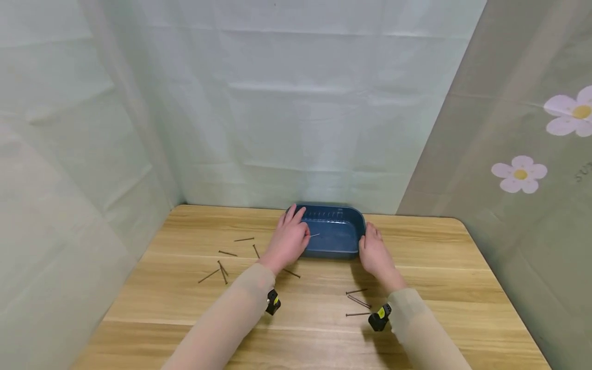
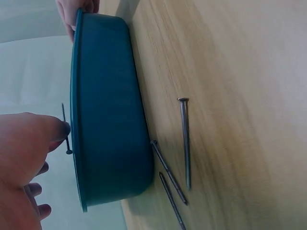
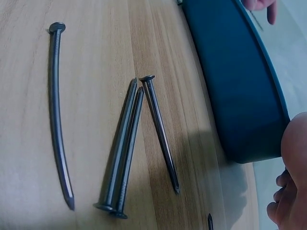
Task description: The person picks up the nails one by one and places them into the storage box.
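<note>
A nail (image 1: 315, 235) sits pinched between my remote left hand's (image 1: 289, 241) thumb and finger, over the blue tray (image 1: 335, 237); my right hand (image 1: 375, 253), fingers loosely extended, touches its 3 o'clock end. The bench (image 1: 430, 262) shows me loose nails (image 3: 56, 110) toward 8 and 5 o'clock.

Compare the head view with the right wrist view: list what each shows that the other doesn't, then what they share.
Only the head view: the printed flowers, the nails left of the left forearm, both sleeves and the inside of the blue tray.

Only the right wrist view: the tip of a further nail at the bottom edge and, plainly, the bend in the leftmost nail.

Both: the wooden table, the tray's outer wall, the right hand, at least some left-hand fingers, and four nails near the right wrist.
</note>
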Demonstrator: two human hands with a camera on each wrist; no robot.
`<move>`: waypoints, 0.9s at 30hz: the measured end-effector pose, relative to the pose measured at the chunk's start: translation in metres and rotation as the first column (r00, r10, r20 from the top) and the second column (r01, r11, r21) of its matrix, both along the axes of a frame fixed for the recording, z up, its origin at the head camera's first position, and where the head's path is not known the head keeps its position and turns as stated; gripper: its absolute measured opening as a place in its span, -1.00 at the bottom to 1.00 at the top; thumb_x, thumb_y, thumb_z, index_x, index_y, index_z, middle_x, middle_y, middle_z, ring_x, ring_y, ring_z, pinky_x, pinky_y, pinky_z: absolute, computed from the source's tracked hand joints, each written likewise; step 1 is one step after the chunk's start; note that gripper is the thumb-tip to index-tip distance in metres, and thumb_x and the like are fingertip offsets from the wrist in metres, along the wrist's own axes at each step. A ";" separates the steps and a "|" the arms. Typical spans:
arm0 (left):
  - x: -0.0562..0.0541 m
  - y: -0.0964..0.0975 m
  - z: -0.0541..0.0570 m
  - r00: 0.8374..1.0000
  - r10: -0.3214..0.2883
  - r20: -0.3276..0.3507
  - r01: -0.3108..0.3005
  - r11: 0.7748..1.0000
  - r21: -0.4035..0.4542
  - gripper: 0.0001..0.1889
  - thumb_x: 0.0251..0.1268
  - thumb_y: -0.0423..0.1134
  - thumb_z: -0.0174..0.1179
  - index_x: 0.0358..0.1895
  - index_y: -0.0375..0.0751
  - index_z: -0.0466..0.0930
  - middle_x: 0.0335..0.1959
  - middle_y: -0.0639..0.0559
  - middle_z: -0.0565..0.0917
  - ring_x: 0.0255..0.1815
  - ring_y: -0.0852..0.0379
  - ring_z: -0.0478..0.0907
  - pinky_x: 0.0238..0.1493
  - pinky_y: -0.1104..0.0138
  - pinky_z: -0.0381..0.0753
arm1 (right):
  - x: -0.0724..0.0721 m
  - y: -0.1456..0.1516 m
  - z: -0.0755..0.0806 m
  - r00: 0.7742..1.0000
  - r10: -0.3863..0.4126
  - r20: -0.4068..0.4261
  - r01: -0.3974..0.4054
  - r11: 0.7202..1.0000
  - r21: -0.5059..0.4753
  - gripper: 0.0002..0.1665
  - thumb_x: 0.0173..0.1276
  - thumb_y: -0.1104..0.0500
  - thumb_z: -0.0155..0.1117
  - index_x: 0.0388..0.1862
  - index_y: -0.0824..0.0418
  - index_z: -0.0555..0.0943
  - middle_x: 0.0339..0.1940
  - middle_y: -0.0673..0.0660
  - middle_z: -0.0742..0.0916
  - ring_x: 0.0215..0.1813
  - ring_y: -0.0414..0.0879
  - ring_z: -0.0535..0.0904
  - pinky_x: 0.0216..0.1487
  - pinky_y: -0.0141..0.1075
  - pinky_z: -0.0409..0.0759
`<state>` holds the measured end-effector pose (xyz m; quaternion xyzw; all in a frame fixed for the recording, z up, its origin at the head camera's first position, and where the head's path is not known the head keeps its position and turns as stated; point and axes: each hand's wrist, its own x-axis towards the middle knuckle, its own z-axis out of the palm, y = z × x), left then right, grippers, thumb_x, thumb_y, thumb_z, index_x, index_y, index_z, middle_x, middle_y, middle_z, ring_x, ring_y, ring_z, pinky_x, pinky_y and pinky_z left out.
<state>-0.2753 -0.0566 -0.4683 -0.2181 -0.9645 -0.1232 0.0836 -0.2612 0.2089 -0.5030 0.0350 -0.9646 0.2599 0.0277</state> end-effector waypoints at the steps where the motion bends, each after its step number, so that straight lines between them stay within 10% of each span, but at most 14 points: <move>1: -0.003 0.002 0.000 1.000 0.000 0.005 0.000 1.000 -0.012 -0.82 0.56 -0.21 0.30 -0.33 -0.03 0.72 0.67 -0.21 0.28 0.75 -0.28 -0.04 0.65 -0.19 0.06 | 0.000 0.000 0.000 1.000 0.001 -0.001 -0.001 1.000 0.001 -0.29 0.74 0.19 -0.23 0.63 0.66 0.00 0.67 0.59 0.18 0.66 0.53 0.06 0.65 0.22 0.05; 14: -0.028 0.023 -0.004 0.989 0.037 0.142 -0.011 0.984 -0.180 -0.76 0.56 -0.12 0.32 -0.39 0.04 0.72 0.74 -0.21 0.11 0.77 -0.33 -0.24 0.66 -0.21 0.01 | -0.002 -0.005 -0.002 1.000 -0.008 0.002 0.008 1.000 -0.001 -0.28 0.73 0.18 -0.23 0.64 0.65 0.01 0.67 0.57 0.19 0.67 0.52 0.06 0.66 0.22 0.06; 27: -0.036 0.025 -0.011 0.990 0.073 0.124 -0.049 0.981 -0.190 -0.80 0.50 -0.12 0.39 -0.39 0.05 0.75 0.76 -0.21 0.03 0.76 -0.35 -0.33 0.66 -0.24 -0.06 | -0.002 -0.007 -0.007 1.000 -0.001 0.004 0.001 1.000 -0.004 -0.28 0.72 0.21 -0.20 0.63 0.67 0.01 0.66 0.59 0.19 0.67 0.53 0.05 0.66 0.21 0.02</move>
